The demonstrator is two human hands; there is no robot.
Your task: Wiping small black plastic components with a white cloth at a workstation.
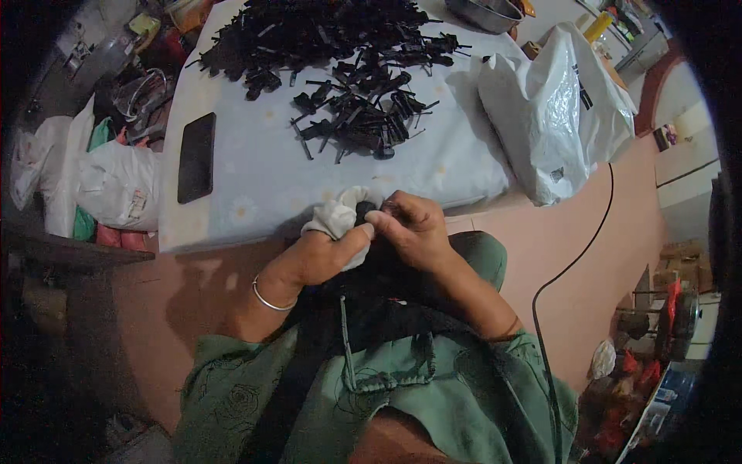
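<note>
My left hand (328, 254) is closed round a bunched white cloth (334, 220) just off the table's near edge. Within the folds shows a small black part (362, 210), its exact kind hard to make out. My right hand (417, 230) meets it from the right, thumb and fingers pinched at the black part's edge. Beyond my hands, a loose group of small black plastic pieces (359, 116) with thin stems lies on the table. A much larger heap of similar black pieces (297, 35) covers the far side.
The table (255, 166) has a pale flowered cover. A dark phone (197, 158) lies at its left, and a large white plastic bag (541, 108) stands at its right. A metal bowl (485, 13) sits at the back. A black cable (568, 272) runs down on the right.
</note>
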